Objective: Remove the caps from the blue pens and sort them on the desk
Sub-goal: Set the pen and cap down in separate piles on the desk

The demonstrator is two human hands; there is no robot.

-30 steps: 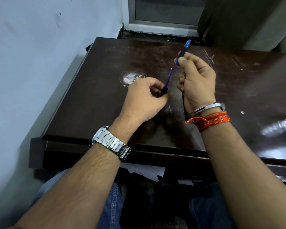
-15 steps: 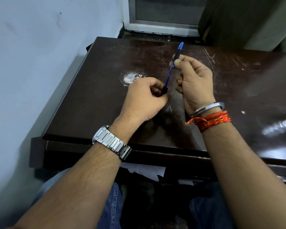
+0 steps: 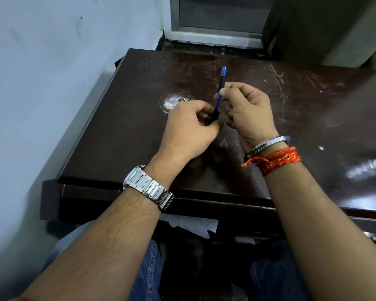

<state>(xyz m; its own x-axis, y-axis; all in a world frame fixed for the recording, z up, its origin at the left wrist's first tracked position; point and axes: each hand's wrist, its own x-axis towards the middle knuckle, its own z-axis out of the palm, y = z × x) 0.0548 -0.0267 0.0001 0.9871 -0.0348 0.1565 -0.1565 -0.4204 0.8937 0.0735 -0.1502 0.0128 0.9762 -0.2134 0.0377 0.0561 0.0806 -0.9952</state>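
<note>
**One pen in hand, cap not yet seen off**

A single blue pen (image 3: 218,102) is held in the air just above the tabletop (image 3: 128,105), steeply tilted, between both hands. The grip of the left hand (image 3: 189,127) is closed round the pen's dark lower end. The grip of the right hand (image 3: 251,111) is narrowed to a pinch of thumb and forefinger on the shaft higher up.

The cap-pulling step is judged to be under way. Whether the dark piece in the left fingers is the cap cannot be told, as it is partly hidden. No loose caps, bare pens or sorted groups are seen on the tabletop, so most of the task is taken to be left: this cap is to be drawn off, the parts laid down, and any further pens dealt with.

The pen is slim, with a translucent blue shaft, a dark band near the top and a bright blue upper tip standing clear above the right thumb. A white scuffed patch (image 3: 172,101) is seen on the tabletop just beyond the left hand.
</note>
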